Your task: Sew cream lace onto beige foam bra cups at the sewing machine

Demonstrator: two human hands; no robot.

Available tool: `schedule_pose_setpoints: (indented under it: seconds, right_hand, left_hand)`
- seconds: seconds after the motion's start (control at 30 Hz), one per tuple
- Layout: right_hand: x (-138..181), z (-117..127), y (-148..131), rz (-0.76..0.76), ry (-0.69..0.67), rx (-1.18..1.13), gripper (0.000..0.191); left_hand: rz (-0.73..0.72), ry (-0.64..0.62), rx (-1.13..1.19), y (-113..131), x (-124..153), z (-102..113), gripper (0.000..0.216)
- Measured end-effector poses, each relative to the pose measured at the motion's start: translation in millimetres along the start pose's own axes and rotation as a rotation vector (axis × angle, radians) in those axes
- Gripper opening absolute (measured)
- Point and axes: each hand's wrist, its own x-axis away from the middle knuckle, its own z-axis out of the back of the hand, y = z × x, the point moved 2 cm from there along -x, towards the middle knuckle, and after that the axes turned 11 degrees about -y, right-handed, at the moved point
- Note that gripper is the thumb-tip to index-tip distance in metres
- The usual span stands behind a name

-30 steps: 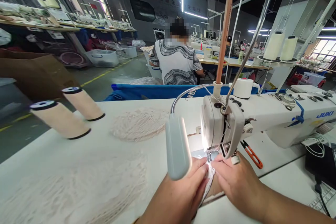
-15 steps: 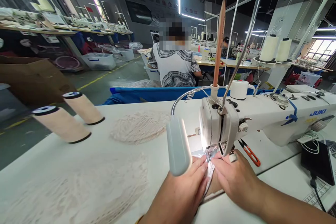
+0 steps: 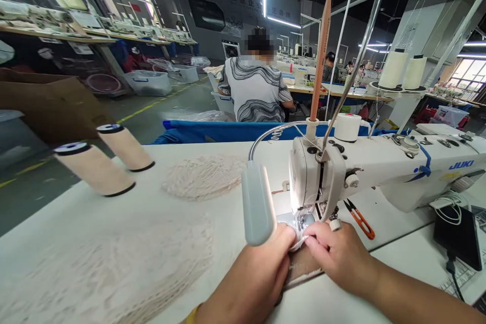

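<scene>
A small piece of white lace trim [image 3: 299, 244] lies under the needle area of the white sewing machine [image 3: 309, 177], lit by its lamp. My left hand [image 3: 266, 260] is closed on the lace's left side, its fingers curled under and partly hidden. From the right, my right hand [image 3: 337, 253] pinches the lace's edge between thumb and forefinger, just in front of the presser foot. Below the lace, a brown pad [image 3: 304, 265] shows between my hands. Orange thread snips [image 3: 360, 219] lie on the machine bed beyond my right hand.
Beige lace pieces [image 3: 205, 177] lie flat on the white table [image 3: 228, 288]. Two beige thread cones [image 3: 96, 169] lean at its left. A grey lamp head [image 3: 258, 205] hangs close above my left hand. A black device [image 3: 457, 235] with cables sits right. A co-worker [image 3: 258, 86] sits ahead.
My left hand has drawn its fingers in from lying extended to curled. The lace strip between my hands now sits bunched nearer the needle, exposing more brown pad. The view has shifted slightly.
</scene>
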Motion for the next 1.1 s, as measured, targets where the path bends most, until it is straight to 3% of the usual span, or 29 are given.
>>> schedule_pose_setpoints:
  seconds: [0.13, 0.23, 0.37, 0.63, 0.83, 1.1]
  right_hand:
    - [-5, 4, 1, -0.162, -0.035, -0.207, 0.023]
    - [-8, 4, 0, -0.193, -0.052, -0.26, 0.022]
    - [-7, 3, 0, -0.181, -0.058, -0.26, 0.022]
    - [11, -2, 6, 0.144, -0.189, 0.189, 0.022]
    - [14, -2, 7, 0.156, -0.217, 0.285, 0.021]
    - [8, -1, 10, 0.124, -0.166, 0.345, 0.017]
  left_hand:
    - [0.137, -0.06, 0.13, -8, -10, 6, 0.019]
    - [0.113, -0.125, 0.163, -7, -14, 6, 0.021]
    - [0.104, -0.1, 0.179, -5, -17, 7, 0.03]
    - [-0.211, -0.066, -0.035, 4, 3, 3, 0.032]
    - [-0.28, -0.068, -0.135, 9, 11, 4, 0.035]
    - [-0.337, 0.039, -0.223, 5, 0, 5, 0.034]
